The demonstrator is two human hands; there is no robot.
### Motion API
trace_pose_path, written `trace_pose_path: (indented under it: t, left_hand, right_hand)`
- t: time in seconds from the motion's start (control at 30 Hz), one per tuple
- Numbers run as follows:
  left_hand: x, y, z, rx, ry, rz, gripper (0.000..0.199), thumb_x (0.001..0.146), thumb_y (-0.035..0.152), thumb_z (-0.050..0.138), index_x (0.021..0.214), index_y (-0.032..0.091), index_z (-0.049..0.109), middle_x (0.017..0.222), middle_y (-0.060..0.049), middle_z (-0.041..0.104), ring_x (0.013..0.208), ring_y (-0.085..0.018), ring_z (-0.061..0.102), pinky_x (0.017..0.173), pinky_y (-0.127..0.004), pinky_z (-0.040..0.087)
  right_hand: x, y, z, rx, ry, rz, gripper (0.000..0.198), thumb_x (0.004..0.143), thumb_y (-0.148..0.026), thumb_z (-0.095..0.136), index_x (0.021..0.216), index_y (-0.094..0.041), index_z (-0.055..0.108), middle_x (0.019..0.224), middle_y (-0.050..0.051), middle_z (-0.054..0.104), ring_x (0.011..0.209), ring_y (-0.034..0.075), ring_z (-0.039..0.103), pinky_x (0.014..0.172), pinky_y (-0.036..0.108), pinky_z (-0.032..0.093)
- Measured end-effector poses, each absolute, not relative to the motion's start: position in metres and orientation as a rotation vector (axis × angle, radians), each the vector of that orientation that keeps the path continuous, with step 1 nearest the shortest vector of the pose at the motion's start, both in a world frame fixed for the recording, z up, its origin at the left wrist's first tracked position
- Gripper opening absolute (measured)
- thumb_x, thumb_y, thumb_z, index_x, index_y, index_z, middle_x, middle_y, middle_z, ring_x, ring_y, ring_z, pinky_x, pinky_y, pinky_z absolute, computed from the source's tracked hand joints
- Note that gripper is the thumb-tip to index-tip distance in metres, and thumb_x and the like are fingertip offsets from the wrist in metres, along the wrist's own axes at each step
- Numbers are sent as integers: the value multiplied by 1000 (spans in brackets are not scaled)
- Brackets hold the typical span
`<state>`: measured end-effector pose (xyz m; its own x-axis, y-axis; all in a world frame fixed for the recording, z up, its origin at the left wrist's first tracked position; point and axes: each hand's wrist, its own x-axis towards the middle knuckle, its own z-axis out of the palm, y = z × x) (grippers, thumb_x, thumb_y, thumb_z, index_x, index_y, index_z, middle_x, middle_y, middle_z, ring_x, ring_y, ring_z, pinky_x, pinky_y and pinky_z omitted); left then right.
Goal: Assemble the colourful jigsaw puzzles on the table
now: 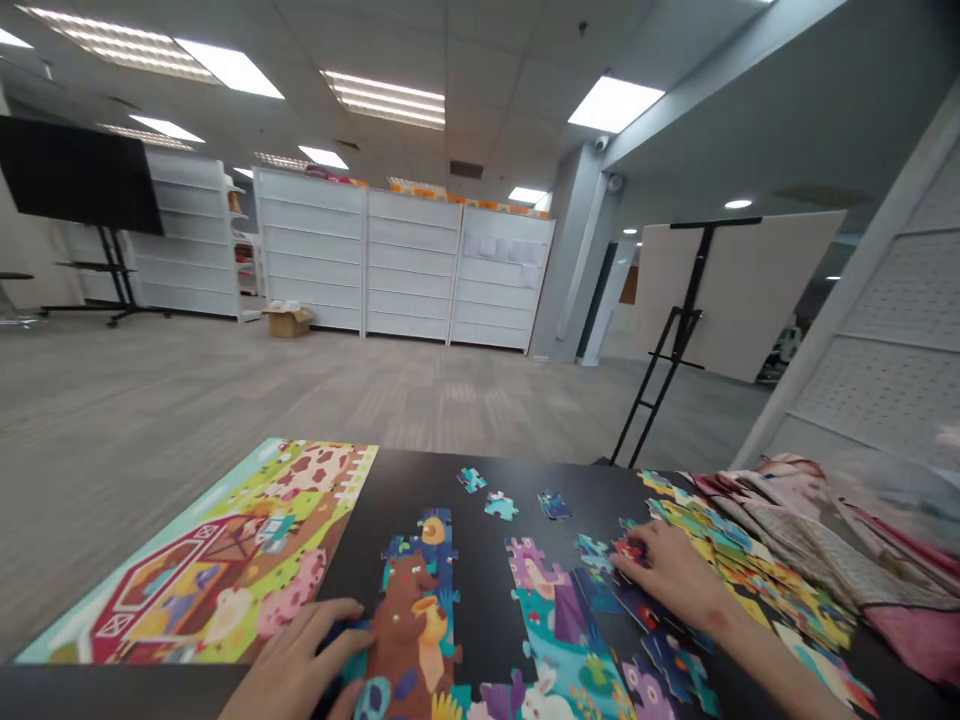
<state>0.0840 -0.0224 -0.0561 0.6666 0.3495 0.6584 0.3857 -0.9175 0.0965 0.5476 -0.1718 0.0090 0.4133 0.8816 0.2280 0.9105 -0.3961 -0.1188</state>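
Observation:
My left hand (311, 655) rests at the left edge of a joined jigsaw section with a brown bear (409, 620). Its fingers are apart, and dark blue puzzle shows between them. My right hand (671, 565) reaches to the loose pieces on the right, its fingertips closed on a dark puzzle piece with red on it (630, 550). Between the hands lies a second joined section with a purple animal and a tent (566, 620). It meets the bear section near the bottom, around a white rabbit (547, 700). Loose blue pieces (679, 665) overlap below my right hand.
A farm picture sheet (225, 575) lies left on the black table (480, 560). Several loose pieces, including a teal one (501, 505), lie toward the far edge. Yellow pieces (780, 570) and a pink patterned cloth (817, 530) are at right. An easel (667, 340) stands beyond the table.

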Motion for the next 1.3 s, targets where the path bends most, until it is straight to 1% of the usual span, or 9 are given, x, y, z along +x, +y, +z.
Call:
trace_pose_path:
  t: [0.13,0.3,0.4,0.53,0.73,0.93,1.03,1.17,1.3]
  left_hand:
    - [82,-48,-29,-2889,-847,-929,21,88,28,64,108,29,69,106,-4,72,96,-22,70,82,-30,60]
    - [81,-64,-25,-2912,-943,-806,36,80,24,69,116,25,67,117,-5,71,107,-27,66,89,-37,57]
    - [83,-62,-41,-2906,-1011,-847,34,83,27,68,117,27,66,120,-3,70,112,-29,64,93,-40,55]
    - [89,-56,-61,-2899,-1080,-864,30,81,32,71,110,26,67,116,-5,69,107,-30,63,88,-41,54]
    - [88,-55,-54,-3006,-1177,-741,30,85,37,72,112,27,68,117,-7,67,109,-30,62,91,-42,53]
    - [85,-56,-32,-3125,-1228,-650,32,87,41,67,113,23,66,148,-12,51,136,-36,45,106,-52,45]
    - [83,-59,-26,-3171,-1261,-590,37,88,39,63,121,22,64,148,-13,52,137,-33,46,110,-52,41]
    - [83,-63,-17,-3175,-1290,-555,37,90,39,59,123,24,65,148,-9,53,136,-33,46,111,-52,39]
    - [90,-63,-6,-3111,-1287,-526,53,93,43,52,141,21,54,143,-13,57,131,-37,50,109,-57,41]
  right_hand:
    - [573,-175,6,-2303,-1572,-40,40,80,-58,53,80,-23,73,83,8,76,81,31,69,74,39,53]
    - [512,-120,26,-2044,-1546,294,39,76,-59,61,82,-22,73,70,4,74,67,25,68,61,32,49]
    - [428,-78,31,-1719,-1650,640,41,81,-55,63,97,-19,72,76,4,74,71,21,67,64,29,50]
    - [321,-31,15,-1450,-1821,924,29,81,-41,65,99,-19,71,89,3,77,76,19,69,64,27,53]
    - [274,1,2,-1478,-1984,846,17,76,-25,67,88,-18,76,79,3,76,72,19,68,67,29,52]
    - [276,-5,6,-1495,-2116,603,13,74,-25,73,86,-23,78,106,5,70,102,25,62,95,37,46]
    - [284,-9,7,-1521,-2075,510,19,80,-29,68,97,-24,75,107,5,69,103,23,62,96,36,46]
    - [335,-32,14,-1631,-1867,363,35,96,-36,39,114,-22,65,113,9,69,106,23,63,95,37,48]
    - [425,-86,20,-1805,-1670,257,40,93,-45,39,113,-21,65,112,10,71,106,27,65,93,39,50]
